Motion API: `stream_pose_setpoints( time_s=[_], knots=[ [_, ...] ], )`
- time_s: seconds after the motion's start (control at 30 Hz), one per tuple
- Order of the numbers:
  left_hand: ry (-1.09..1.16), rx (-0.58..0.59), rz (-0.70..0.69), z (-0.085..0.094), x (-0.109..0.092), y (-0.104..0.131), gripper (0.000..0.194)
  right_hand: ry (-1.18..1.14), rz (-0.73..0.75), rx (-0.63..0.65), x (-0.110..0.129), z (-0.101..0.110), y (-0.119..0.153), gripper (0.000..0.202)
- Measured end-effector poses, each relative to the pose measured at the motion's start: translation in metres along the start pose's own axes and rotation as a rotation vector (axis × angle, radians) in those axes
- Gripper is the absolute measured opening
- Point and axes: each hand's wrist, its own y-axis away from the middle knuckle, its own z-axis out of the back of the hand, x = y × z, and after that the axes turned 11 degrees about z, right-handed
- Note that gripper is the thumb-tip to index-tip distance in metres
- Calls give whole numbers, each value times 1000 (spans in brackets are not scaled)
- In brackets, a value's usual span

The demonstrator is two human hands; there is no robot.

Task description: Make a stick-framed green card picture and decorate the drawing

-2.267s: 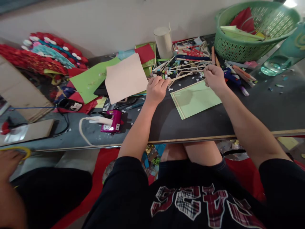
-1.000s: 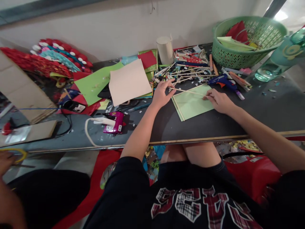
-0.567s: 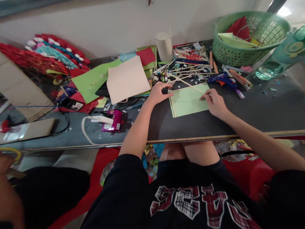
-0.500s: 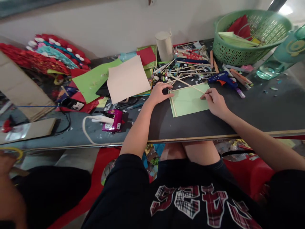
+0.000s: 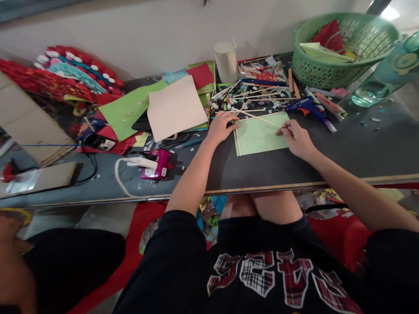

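A pale green sheet [image 5: 262, 137] lies on the dark table, with thin sticks along its left and top edges. My right hand [image 5: 296, 137] pinches the end of a thin pale stick [image 5: 262, 119] that slants up and left over the sheet. At the sheet's upper left corner rests my left hand [image 5: 221, 127], thumb and fingers apart around the corner; whether it grips the edge stick is too small to tell. Just behind the sheet lie more loose sticks and scraps.
A green basket [image 5: 343, 52], a bottle [image 5: 369, 89] and a blue glue gun [image 5: 304, 105] stand or lie at the right. Left of my hands are a cream sheet [image 5: 176, 109], a pink power block [image 5: 156, 165] and a white cable. Another person's arm shows at lower left.
The sheet has shifted and turned slightly, its lower left corner a little higher. My left hand has moved slightly right. The stick in my right hand lies at a flatter slant.
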Motion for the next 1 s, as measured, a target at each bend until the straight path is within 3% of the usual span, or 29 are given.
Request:
stream_pose_setpoints(
  time_s=[0.17, 0.27, 0.37, 0.67, 1.0],
  knots=[
    [19, -76, -34, 0, -2, -1, 29, 25, 133, -56, -4, 14, 1, 15],
    [63, -158, 5, 1, -1, -2, 41, 83, 171, -141, -13, 29, 6, 15],
    [91, -214, 40, 3, -1, -2, 40, 130, 224, -131, -20, 43, 14, 15],
    [27, -113, 0, 1, -3, 2, 21, 165, 287, 62, -23, 50, 26, 16],
    [25, -135, -1, -2, 0, 1, 20, 120, 346, 71, -27, 56, 31, 16]
  ],
)
